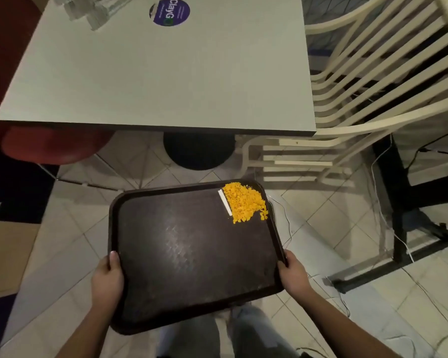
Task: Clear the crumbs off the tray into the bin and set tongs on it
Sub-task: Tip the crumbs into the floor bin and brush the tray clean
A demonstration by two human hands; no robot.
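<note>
Tiled floor (70, 228) | left hand (108, 277), right hand (294, 273) grip tray (192, 254) edges | crumbs (245, 202) far-right corner

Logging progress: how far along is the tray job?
Done: the crumbs are heaped in the tray's far right corner. In hand: left hand and right hand grip the tray, clear of the table. Left: binning the crumbs and setting tongs; neither bin nor tongs plainly shows.

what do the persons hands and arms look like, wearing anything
No gloves on the left hand or the right hand. The left forearm and right forearm show no sleeves. No watch, bracelet or ring is in view.
</note>
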